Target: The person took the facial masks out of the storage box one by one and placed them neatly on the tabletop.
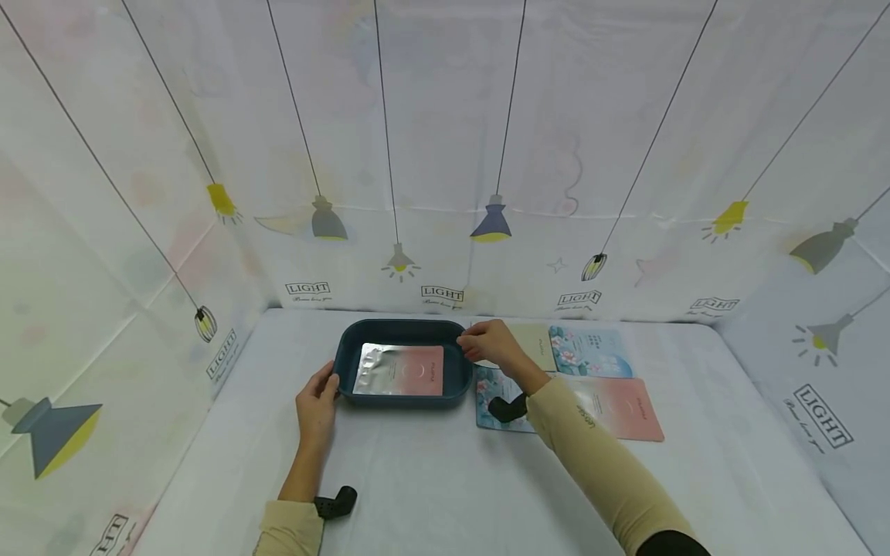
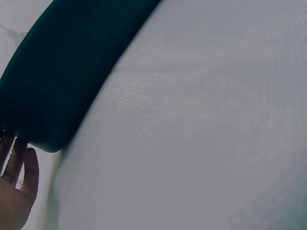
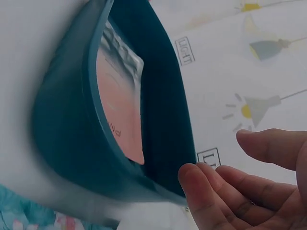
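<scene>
A dark teal rectangular tray stands on the white cloth. In it lies a flat silver and pink sachet, also visible in the right wrist view. My left hand touches the tray's left end; in the left wrist view its fingers lie fairly straight against the tray's wall. At the right end, my right hand hovers by the rim, holding nothing. The right wrist view shows its thumb apart from its loosely bent fingers, close to the tray's corner.
Right of the tray lie several flat sachets: a pale yellow one, a blue flowered one, another blue flowered one and a pink one. My right forearm partly covers them. A lamp-printed cloth hangs behind the table.
</scene>
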Demonstrator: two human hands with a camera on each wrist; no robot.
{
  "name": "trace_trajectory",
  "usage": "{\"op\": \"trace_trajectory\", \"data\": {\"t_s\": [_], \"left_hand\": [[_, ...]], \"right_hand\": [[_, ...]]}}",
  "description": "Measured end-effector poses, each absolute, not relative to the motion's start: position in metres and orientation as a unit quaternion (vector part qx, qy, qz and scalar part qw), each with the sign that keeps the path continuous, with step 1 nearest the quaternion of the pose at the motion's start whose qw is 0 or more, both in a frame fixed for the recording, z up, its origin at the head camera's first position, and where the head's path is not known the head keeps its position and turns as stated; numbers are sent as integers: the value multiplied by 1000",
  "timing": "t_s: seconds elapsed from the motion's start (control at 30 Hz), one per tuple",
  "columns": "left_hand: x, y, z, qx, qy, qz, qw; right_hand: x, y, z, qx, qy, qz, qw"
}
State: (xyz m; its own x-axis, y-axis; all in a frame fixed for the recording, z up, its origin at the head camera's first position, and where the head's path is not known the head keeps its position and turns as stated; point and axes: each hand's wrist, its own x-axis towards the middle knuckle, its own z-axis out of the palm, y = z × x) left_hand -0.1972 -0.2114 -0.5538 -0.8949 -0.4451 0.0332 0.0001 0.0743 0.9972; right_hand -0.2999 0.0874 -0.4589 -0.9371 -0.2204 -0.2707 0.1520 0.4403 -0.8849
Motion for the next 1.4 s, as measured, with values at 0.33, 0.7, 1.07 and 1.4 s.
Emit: {"op": "trace_trajectory", "data": {"t_s": [0.33,0.7,1.07,1.4], "left_hand": [[-198,-214,-559,152,-717,-659,167],[-198,-215,-559,145,-713,-668,157],[-198,-214,-558,154,-710,-670,155],[-199,-213,-557,153,-706,-672,164]], "right_hand": [[-300,54,-464,-36,859,-476,185],[-300,36,-471,-28,872,-448,194],[-295,22,-482,-49,919,-333,205],[-290,16,-483,-51,931,-296,207]]}}
